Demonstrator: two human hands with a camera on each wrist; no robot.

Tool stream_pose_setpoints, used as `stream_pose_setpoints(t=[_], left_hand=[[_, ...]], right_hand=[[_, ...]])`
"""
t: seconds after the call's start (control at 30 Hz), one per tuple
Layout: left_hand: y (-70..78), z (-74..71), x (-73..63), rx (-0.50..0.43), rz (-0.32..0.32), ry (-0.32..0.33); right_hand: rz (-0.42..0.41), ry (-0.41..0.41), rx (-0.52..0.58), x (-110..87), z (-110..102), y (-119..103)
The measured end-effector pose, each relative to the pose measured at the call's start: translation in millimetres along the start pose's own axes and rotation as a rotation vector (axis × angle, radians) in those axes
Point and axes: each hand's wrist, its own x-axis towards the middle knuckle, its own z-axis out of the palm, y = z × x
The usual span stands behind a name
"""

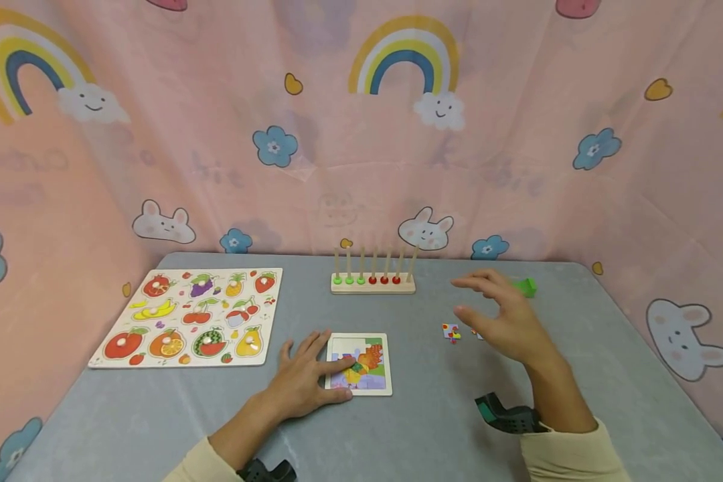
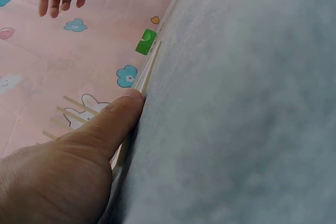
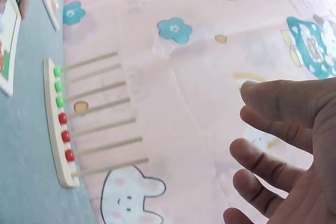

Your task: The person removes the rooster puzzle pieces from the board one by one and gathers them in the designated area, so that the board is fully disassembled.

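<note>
Pink cloth (image 1: 349, 187) printed with rainbows, blue flowers and white rabbits hangs behind a counter (image 1: 229, 428) covered in grey fabric. From the head view, the left hand (image 1: 301, 378) reaches in palm down at the left side of a small square jigsaw puzzle in a cream frame (image 1: 370, 375), which lies flat near the middle. Its index finger stretches over the picture and its thumb lies at the near edge; this grip is spread, resting on the puzzle without closing round it. Over the counter to the right, the right hand (image 1: 506, 325) is raised, fingers gently bent and thumb well apart, its grip wide with nothing held. Near it lies a small multicoloured jigsaw piece (image 1: 451, 332); another is mostly hidden by the hand. Beyond is a bright green block (image 1: 526, 288).

At the left wrist, the thumb (image 2: 113, 121) lies extended against the puzzle, seen edge-on.

At the right wrist, relaxed, separated fingers (image 3: 268, 163) hover, facing a pale wooden peg rack with green and red beads (image 3: 55, 124).
</note>
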Motion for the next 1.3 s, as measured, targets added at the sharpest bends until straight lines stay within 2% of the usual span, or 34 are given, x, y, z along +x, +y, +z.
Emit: stream_pose_setpoints(t=[0.3, 0.63, 0.83, 1.1, 1.3], left_hand=[[-0.3, 0.6, -0.2, 0.016, 0.0, 0.002], [-1.0, 2.3, 0.9, 0.008, 0.003, -0.006], [0.1, 0.1, 0.4, 0.002, -0.009, -0.012], [-0.2, 0.7, 0.7, 0.01, -0.007, -0.009], [-0.2, 0.0, 0.4, 0.013, -0.011, -0.013]], right_hand=[[-0.026, -0.021, 0.077, 11.0, 25, -12], [-0.03, -0.012, 0.123, 16.8, 62, -13], [0.008, -0.021, 0.154, 21.0, 78, -13], [0.042, -0.043, 0.202, 21.1, 103, -4], [0.051, -0.102, 0.197, 18.7, 119, 6]])
